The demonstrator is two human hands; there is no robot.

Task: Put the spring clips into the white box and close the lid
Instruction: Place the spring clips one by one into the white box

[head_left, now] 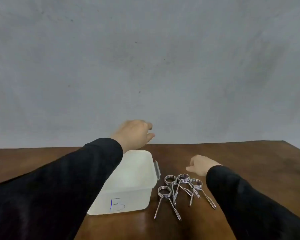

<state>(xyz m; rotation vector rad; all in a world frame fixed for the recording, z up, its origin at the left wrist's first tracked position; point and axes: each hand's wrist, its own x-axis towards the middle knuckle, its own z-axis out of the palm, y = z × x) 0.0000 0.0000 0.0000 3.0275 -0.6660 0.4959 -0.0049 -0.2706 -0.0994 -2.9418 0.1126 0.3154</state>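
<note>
A white plastic box (128, 196) marked with a blue "B" stands on the table, partly hidden behind my left sleeve. Its top looks covered by a lid, with a grey clasp (157, 168) on the right side. Several metal spring clips (180, 189) lie in a loose cluster on the table just right of the box. My left hand (135, 134) hovers above the box's far edge, fingers loosely bent and holding nothing. My right hand (200, 164) rests on the table just beyond the clips, fingers curled under, empty.
The brown wooden table (241, 158) ends at a far edge close to a grey wall (163, 66). Its right corner shows at the upper right. Both of my arms are in black sleeves.
</note>
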